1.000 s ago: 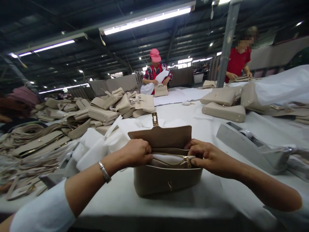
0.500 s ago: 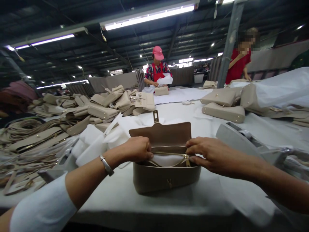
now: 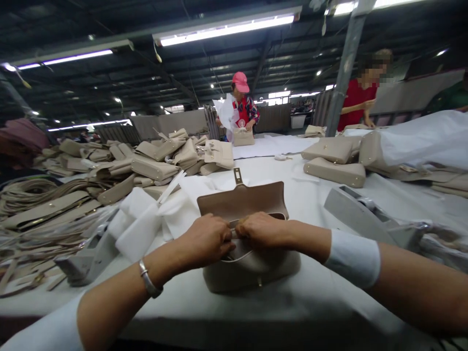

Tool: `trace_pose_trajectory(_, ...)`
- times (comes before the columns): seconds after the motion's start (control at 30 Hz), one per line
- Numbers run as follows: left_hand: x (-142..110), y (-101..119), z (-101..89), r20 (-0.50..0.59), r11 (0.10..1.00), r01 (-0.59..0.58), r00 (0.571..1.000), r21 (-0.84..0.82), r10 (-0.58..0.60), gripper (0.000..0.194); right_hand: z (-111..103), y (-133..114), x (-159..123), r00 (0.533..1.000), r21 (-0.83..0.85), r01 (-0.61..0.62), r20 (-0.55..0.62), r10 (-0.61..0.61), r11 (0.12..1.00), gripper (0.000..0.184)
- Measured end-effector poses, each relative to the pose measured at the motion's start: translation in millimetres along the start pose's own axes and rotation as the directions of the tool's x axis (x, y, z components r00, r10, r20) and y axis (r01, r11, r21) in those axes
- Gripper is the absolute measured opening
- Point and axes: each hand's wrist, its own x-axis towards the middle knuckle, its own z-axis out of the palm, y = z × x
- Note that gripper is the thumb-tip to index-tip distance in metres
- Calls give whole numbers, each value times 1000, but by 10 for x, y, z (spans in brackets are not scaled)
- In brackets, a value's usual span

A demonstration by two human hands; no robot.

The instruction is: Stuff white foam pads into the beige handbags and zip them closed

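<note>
A beige handbag (image 3: 252, 268) stands on the white table (image 3: 226, 312) right in front of me, its flap (image 3: 243, 200) thrown back with a gold clasp at the top. My left hand (image 3: 206, 239) is closed on the left end of the bag's top opening. My right hand (image 3: 261, 230) is closed beside it at the middle of the opening, fingers pinched on the zipper line. The two hands nearly touch. The zipper pull and the white stuffing are hidden under them.
A heap of beige bags and straps (image 3: 153, 161) lies at the left. White foam sheets (image 3: 142, 224) sit beside the bag. A grey tape dispenser (image 3: 361, 214) is at the right, another (image 3: 84, 253) at the left. Stacked bags (image 3: 334, 163) lie far right. Two people work across the table.
My right hand has slid left along the bag's opening from the right end to the middle, beside my left hand. The white stuffing no longer shows. The opening looks narrower.
</note>
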Motion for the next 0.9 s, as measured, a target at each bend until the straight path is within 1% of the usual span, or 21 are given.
trace_pose_trajectory(0.03,22,6,-8,-3,999,30,1000,25,-29,26,-18,2,-27,1000,-1,2,-14,-2,1000,16)
trace_pose_trajectory(0.1,90,-3,-42,31,987,155,987,32,-156,20,-79,17,-136,998,17,-35,-52,35,999,16)
trace_pose_trajectory(0.17,164,-45,-76,88,962,270,960,-31,-266,14,-143,51,-306,992,35,-94,-77,97,995,21)
trace_pose_trajectory(0.2,197,-74,-83,110,953,291,953,-80,-281,14,-164,69,-404,990,46,-114,-82,117,992,22)
trace_pose_trajectory(0.27,261,-137,-65,141,946,272,958,-178,-249,19,-172,94,-598,989,63,-95,-104,101,993,23)
trace_pose_trajectory(0.33,329,-193,-7,198,938,251,958,-238,-206,18,-131,95,-754,988,50,-26,-149,33,998,25)
trace_pose_trajectory(0.4,397,-233,63,266,927,247,948,-281,-172,15,-63,87,-844,977,9,28,-212,-26,1000,29)
trace_pose_trajectory(0.47,437,-249,112,305,906,241,943,-347,-134,15,2,92,-872,963,-6,46,-265,-46,999,33)
trace_pose_trajectory(0.53,414,-231,120,289,894,207,953,-398,-92,13,39,113,-858,958,4,31,-286,-28,1000,31)
trace_pose_trajectory(0.57,375,-207,110,260,902,183,962,-392,-82,11,47,126,-841,960,15,7,-281,-2,1000,29)
trace_pose_trajectory(0.67,201,-89,63,106,966,98,992,-240,-75,5,51,156,-780,965,76,-69,-248,86,995,24)
trace_pose_trajectory(0.73,110,-5,44,14,985,70,998,-156,-69,8,60,169,-744,956,165,-72,-269,116,984,23)
trace_pose_trajectory(0.77,89,26,40,-12,987,68,997,-145,-70,10,69,175,-730,947,215,-65,-296,129,974,24)
trace_pose_trajectory(0.83,102,56,32,-18,982,91,995,-167,-95,10,87,188,-711,926,305,-53,-342,162,951,22)
trace_pose_trajectory(0.9,165,58,11,22,974,134,991,-185,-132,11,97,191,-709,920,358,-55,-344,187,932,18)
